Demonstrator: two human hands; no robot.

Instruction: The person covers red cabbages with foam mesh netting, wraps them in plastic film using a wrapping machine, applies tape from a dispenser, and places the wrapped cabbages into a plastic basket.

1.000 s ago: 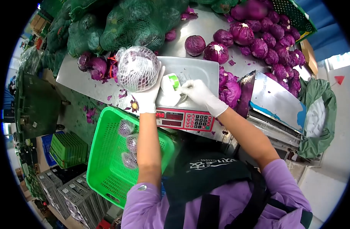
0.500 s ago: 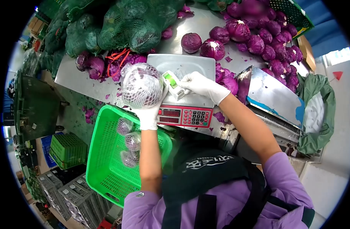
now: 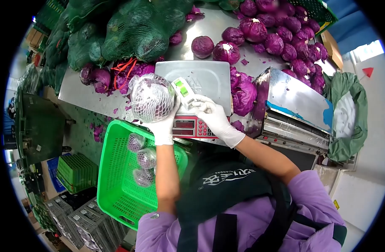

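My left hand (image 3: 162, 128), in a white glove, is closed round a red cabbage (image 3: 152, 97) wrapped in clear film and a white net. Against its thumb side leans a white pack of labels (image 3: 183, 92) with two green patches showing. My right hand (image 3: 213, 119), also gloved, has its fingers curled at the lower end of that pack; the exact grip is partly hidden. Both hands are over the front of a weighing scale (image 3: 211, 80), whose red keypad is partly covered by my right hand.
Below left, a green basket (image 3: 110, 168) holds several netted cabbages. Loose red cabbages (image 3: 274, 44) are heaped at the back right, and green net sacks (image 3: 135, 31) at the back left. A metal wrapping machine (image 3: 299, 101) stands to the right of the scale.
My right hand has moved down and closer in, from beside the label pack to its lower end. The pack now shows two green patches. My left hand still holds the cabbage.
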